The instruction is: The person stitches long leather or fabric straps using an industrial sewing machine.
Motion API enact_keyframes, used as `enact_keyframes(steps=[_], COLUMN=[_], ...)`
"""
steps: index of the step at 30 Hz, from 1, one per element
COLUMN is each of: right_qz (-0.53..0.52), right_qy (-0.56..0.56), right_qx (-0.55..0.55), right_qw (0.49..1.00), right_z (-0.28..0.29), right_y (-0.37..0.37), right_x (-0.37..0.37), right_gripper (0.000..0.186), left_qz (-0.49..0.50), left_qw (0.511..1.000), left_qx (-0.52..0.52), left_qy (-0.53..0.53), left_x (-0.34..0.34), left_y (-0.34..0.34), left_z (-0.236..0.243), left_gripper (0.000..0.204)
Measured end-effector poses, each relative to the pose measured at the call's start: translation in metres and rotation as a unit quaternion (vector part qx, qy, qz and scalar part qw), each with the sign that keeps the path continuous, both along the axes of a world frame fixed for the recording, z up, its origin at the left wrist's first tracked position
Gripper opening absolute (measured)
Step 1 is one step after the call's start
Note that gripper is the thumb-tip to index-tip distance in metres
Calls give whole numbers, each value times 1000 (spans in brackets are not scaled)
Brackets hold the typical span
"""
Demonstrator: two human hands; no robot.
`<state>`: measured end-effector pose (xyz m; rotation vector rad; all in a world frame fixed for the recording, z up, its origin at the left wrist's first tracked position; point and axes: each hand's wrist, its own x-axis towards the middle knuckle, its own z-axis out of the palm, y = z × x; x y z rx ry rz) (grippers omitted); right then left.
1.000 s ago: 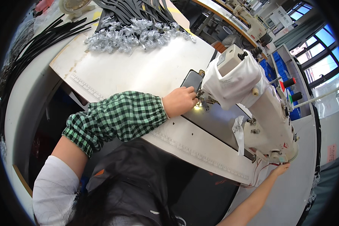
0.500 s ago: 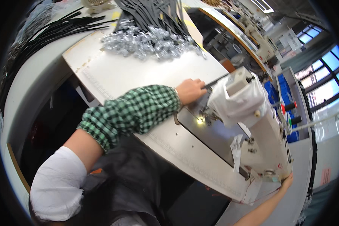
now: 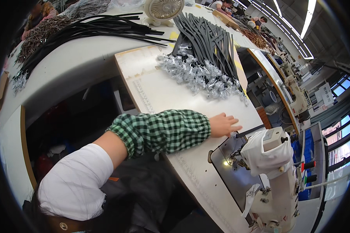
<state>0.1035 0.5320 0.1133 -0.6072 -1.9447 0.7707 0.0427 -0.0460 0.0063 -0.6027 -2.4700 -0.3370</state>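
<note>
My left hand (image 3: 223, 125), its arm in a green-checked sleeve, hovers over the white sewing table (image 3: 159, 93) with fingers spread. Just beyond the fingertips is a dark strap (image 3: 252, 131), its near end showing a bit of clear wrapping; it runs behind the machine head. Whether a finger still touches the strap is unclear. The sewing machine (image 3: 278, 190), its head draped in white cloth (image 3: 262, 155), stands to the right, with a lit spot by its needle. My right hand is out of view.
At the table's far side lies a heap of dark straps (image 3: 210, 40) with plastic-wrapped ends (image 3: 200, 75). More black straps (image 3: 85, 33) lie on the curved side table at left, near a small fan (image 3: 164, 9). Thread spools (image 3: 309, 165) stand right of the machine. Co-workers sit far back.
My left hand has let go of the strap and its fingers have spread. My right hand, earlier at the machine's lower end, has left view. The view has shifted, showing more of the room's far side.
</note>
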Motion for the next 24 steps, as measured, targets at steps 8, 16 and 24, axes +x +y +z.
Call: enact_keyframes(steps=[8, 16, 24], right_qz=[-75, 396, 558], right_qy=[129, 7, -82], right_qx=[283, 81, 107], right_qw=[947, 915, 819], right_z=[-50, -85, -82], right_y=[-28, -249, -326], right_x=[60, 100, 153], right_gripper=[31, 24, 20], left_qz=[333, 312, 54], left_qw=[915, 919, 991], left_qx=[-111, -198, -118], left_qy=[-198, -140, 27], left_x=[-49, -36, 83], left_y=[-193, -192, -122], left_z=[66, 71, 59], left_gripper=[30, 38, 22])
